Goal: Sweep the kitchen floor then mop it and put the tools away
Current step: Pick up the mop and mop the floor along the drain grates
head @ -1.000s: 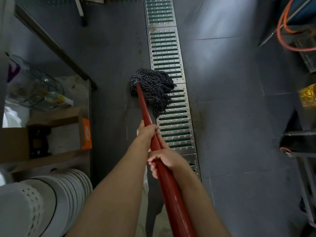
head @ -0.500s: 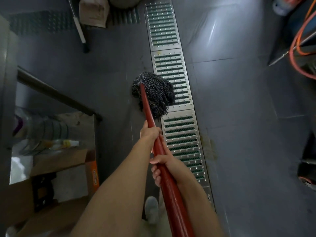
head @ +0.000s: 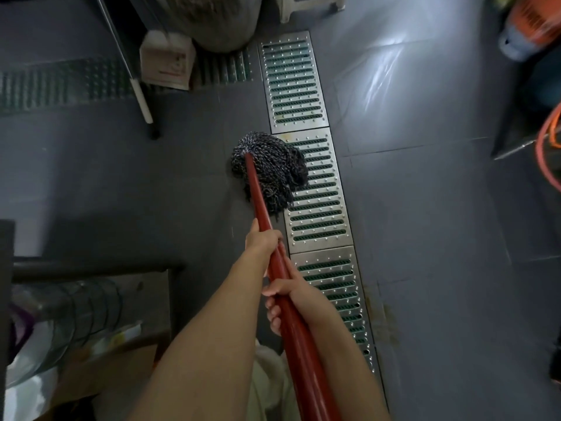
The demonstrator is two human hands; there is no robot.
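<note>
a grey tiled kitchen floor (head: 425, 238), wet and shining, with a steel drain grate (head: 318, 208) running down it. the string mop head (head: 270, 171) lies half on the grate; strands could snag in the slots. the left hand (head: 263, 240) and right hand (head: 283, 294) both wrap the red handle (head: 291, 314). a cardboard box (head: 167, 60) stands ahead, contents unseen.

The mop handle (head: 261, 205) is a deep glossy red, and the mop head (head: 273, 168) is dark navy-black yarn flecked with white. Floor tiles (head: 425, 223) are plain blue-grey, the drain grate (head: 315, 196) is silver steel with rows of greenish slots, and there's an orange hose (head: 548, 138) on the right.
</note>
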